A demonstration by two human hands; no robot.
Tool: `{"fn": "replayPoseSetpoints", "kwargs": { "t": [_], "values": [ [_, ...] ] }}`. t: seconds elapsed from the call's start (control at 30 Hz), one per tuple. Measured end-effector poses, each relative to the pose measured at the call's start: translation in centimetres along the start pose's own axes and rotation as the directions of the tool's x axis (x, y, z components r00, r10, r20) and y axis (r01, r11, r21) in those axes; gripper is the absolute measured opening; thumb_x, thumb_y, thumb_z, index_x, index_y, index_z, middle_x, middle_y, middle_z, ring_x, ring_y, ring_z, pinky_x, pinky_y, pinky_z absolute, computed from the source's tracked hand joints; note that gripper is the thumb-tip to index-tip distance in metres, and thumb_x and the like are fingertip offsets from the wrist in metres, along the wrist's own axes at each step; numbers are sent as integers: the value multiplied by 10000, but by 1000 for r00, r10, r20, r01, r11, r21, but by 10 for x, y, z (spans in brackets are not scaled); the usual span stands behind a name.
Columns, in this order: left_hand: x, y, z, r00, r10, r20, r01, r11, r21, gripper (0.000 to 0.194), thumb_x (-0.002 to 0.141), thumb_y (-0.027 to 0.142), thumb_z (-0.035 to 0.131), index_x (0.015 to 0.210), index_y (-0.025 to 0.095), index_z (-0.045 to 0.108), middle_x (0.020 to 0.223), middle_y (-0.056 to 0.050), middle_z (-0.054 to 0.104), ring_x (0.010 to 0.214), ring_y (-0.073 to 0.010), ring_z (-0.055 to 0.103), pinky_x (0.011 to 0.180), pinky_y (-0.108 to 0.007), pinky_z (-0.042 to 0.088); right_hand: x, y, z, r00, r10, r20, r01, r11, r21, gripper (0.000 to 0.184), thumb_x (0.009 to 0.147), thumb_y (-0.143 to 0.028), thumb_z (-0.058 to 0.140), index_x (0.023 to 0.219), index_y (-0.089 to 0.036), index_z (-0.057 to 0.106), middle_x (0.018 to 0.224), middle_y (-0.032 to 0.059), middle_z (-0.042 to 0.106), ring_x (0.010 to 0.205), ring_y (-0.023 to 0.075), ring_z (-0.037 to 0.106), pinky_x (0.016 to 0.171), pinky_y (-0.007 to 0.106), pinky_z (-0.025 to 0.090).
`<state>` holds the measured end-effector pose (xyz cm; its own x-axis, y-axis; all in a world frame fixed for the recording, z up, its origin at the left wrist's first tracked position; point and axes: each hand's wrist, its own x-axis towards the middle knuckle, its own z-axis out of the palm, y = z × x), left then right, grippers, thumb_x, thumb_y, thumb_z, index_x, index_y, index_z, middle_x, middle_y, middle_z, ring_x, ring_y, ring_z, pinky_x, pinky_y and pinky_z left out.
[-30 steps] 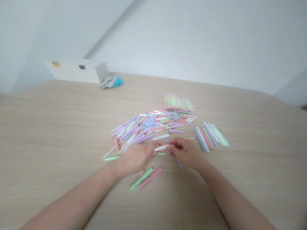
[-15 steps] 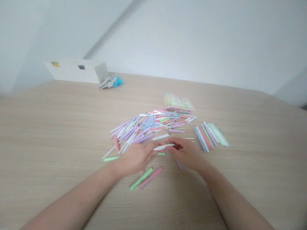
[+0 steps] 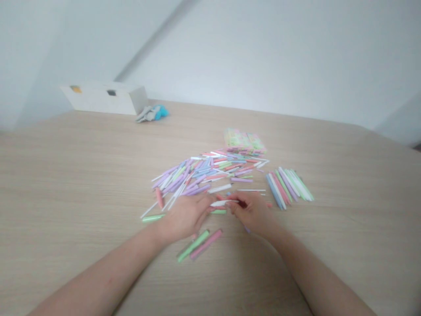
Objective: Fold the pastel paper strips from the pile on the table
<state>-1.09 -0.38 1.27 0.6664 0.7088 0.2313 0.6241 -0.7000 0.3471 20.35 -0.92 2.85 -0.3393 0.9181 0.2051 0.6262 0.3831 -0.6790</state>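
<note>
Firstly, white box: stands at the far left of the tabletop, close to the wall, with a yellow patch and a dark one on its front.
Grey and blue bundle: crumpled, lying just beside the box's right end.
Light green stick: flat near the left wrist.
Loose pile: purple, white, blue, green and red or pink sticks lying across one another at many angles, beyond both hands.
Left hand: back up, its grip pinching the left end of the held white stick; the fingertips are partly hidden.
Green stick and pink stick: side by side on the near side of the left hand, both slanting.
Held white stick: between the two hands, roughly level, just on the near side of the pile.
Patterned packs: pink, green and yellow, sitting just behind the pile.
Right hand: thumb and fingers brought together, its grip pinching the right end of the same stick.
Sorted row: blue, white, pink, green and purple sticks laid roughly parallel, to the right of the pile and apart from it.
</note>
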Motion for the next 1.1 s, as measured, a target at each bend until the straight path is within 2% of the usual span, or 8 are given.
{"fn": "replayPoseSetpoints", "kwargs": {
  "t": [0.17, 0.33, 0.43, 0.5, 0.57, 0.77, 0.93, 1.1],
  "values": [
    [0, 0, -1, 999, 35, -29, -32, 996, 78, 333, 929, 223, 367, 1225, 200, 519, 1042, -71, 675, 883, -209, 655, 749, -325, 517, 1, 1, 2, 993, 94, 68, -96, 995, 21, 340, 877, -379, 472, 680, -150, 628, 457, -41, 473, 445, 96, 423, 453, 220, 281],
    [0, -1, -2, 1000, 19, -19, -18, 997, 79, 352, 936, 242, 357, 1258, 220, 498, 1097, -70, 664, 922, -207, 651, 785, -330, 514, 2, 1, 0, 981, 151, 125, -161, 985, 67, 393, 888, -424, 446, 680, -154, 642, 457, -30, 512, 432, 103, 445, 444, 219, 306],
    [0, -3, -1, 1000, -18, 17, 18, 1000, -1, 352, 956, 263, 315, 1261, 223, 487, 1067, -58, 673, 955, -195, 645, 817, -317, 503, 2, 4, -2, 997, 36, 61, -41, 996, 83, 200, 840, -319, 548, 877, -171, 678, 710, 9, 659, 608, 129, 558, 555, 224, 401],
    [1, -5, -1, 999, -41, 26, 42, 998, -49, 355, 965, 271, 289, 1257, 232, 488, 1012, -44, 684, 922, -184, 654, 796, -301, 503, 2, 7, -4, 998, -56, 1, 55, 996, 65, 189, 806, -233, 587, 973, -183, 658, 856, 26, 683, 727, 143, 591, 659, 237, 436],
    [1, -6, 0, 999, -47, 28, 49, 995, -87, 356, 970, 280, 277, 1250, 240, 493, 965, -33, 690, 889, -174, 659, 776, -285, 503, 1, 10, -5, 994, -111, -26, 111, 994, 24, 196, 808, -185, 576, 988, -187, 654, 882, 32, 688, 774, 148, 604, 711, 245, 441],
    [0, -7, 1, 999, -38, -33, 39, 999, 17, 318, 955, 282, 322, 1161, 219, 556, 999, -43, 698, 879, -199, 666, 752, -304, 505, 0, 8, -5, 996, -84, -21, 82, 994, -78, 180, 840, -218, 559, 968, -194, 685, 793, 30, 710, 693, 149, 617, 636, 235, 429],
    [-2, -7, 3, 995, 23, -96, -13, 995, 101, 313, 945, 264, 345, 1182, 207, 541, 1095, -64, 672, 910, -208, 664, 744, -321, 518, 0, 5, -5, 1000, -27, 11, 27, 999, -26, 162, 841, -243, 552, 892, -182, 694, 695, 9, 677, 627, 134, 582, 592, 226, 399],
    [-3, -7, 2, 986, 86, -140, -60, 982, 178, 317, 903, 189, 406, 1186, 185, 549, 1061, -84, 669, 848, -195, 653, 718, -301, 516, 0, 2, -4, 997, 47, 68, -52, 996, 78, 197, 848, -256, 509, 723, -171, 635, 582, -15, 600, 539, 110, 525, 530, 213, 370]
  ]
}}
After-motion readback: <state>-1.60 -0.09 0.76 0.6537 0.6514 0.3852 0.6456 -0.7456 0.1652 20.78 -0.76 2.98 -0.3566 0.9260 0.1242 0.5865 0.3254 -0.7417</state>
